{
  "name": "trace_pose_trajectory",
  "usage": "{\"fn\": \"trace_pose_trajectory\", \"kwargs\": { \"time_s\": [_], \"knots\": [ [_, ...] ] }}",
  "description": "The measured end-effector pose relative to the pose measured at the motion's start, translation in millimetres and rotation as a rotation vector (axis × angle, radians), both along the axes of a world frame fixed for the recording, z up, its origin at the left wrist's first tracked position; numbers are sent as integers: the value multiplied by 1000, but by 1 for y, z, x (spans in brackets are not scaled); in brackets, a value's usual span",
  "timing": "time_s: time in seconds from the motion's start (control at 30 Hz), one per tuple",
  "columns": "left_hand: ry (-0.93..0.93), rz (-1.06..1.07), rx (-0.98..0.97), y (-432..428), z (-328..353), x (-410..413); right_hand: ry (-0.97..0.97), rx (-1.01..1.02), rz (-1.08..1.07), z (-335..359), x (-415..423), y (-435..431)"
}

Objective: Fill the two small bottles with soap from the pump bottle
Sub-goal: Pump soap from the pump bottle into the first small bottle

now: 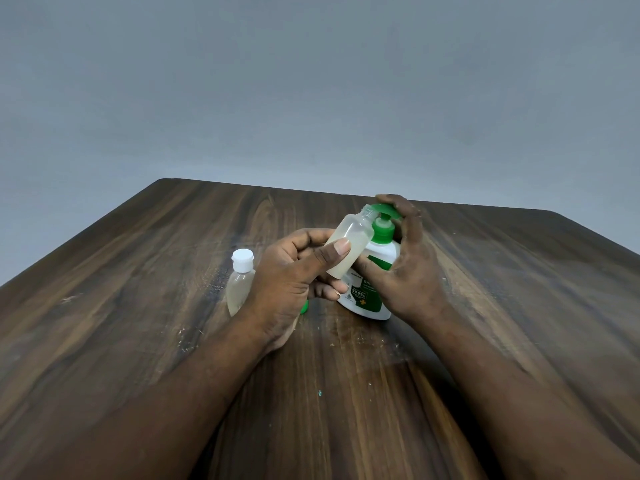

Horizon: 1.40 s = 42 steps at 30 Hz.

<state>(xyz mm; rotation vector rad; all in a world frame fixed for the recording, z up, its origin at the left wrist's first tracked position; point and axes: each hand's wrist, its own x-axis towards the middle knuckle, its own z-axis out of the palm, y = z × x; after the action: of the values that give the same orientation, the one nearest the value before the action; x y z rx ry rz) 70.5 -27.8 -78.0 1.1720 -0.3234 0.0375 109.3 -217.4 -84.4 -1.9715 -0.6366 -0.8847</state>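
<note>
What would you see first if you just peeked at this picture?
Two hands meet in the middle of the wooden table: the left hand grips a small open bottle, tilted with its mouth at the green nozzle of the pump bottle, which the right hand holds with fingers over the pump top. Just left of them stands a second small bottle with a white cap.

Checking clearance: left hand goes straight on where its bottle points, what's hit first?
Probably the green pump head of the pump bottle: the open small bottle in the left hand aims at it, right hand on top. Depth unclear.
</note>
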Motion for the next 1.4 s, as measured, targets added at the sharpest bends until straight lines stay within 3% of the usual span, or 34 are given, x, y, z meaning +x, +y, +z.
{"fn": "trace_pose_trajectory", "kwargs": {
  "time_s": [1.4],
  "knots": [
    [-4, -8, 4, 1, 1, 1, 31, 1, -4, 1, 1, 2]
  ]
}}
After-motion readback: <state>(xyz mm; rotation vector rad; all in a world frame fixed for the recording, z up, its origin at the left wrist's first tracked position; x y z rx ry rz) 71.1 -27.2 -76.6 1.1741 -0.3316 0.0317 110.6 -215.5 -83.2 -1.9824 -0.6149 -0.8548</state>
